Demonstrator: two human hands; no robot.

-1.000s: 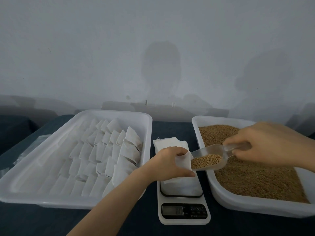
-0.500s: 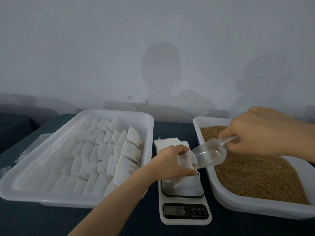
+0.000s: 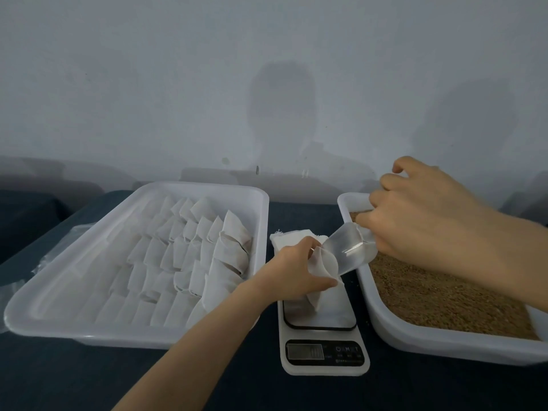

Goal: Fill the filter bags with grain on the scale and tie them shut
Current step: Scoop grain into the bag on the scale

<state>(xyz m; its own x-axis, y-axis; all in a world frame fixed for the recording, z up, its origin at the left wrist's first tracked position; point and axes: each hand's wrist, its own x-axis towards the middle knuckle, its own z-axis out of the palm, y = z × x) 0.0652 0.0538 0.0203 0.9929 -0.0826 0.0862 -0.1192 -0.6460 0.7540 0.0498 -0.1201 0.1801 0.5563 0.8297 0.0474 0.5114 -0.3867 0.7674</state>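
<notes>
The left hand [image 3: 292, 271] pinches the open filter bag [image 3: 324, 262], whose lower end rests on the scale [image 3: 323, 355] platform. The right hand [image 3: 430, 221] grips the clear scoop [image 3: 345, 247] by its handle, with the scoop mouth tilted down into the bag opening.

Positions relative to the scale, all on the dark bench [image 3: 74, 378]:
- 3 o'clock: grain tray [image 3: 415, 341]
- 9 o'clock: tray of white bags [image 3: 133, 336]
- 12 o'clock: spare bag stack [image 3: 292, 236]
</notes>
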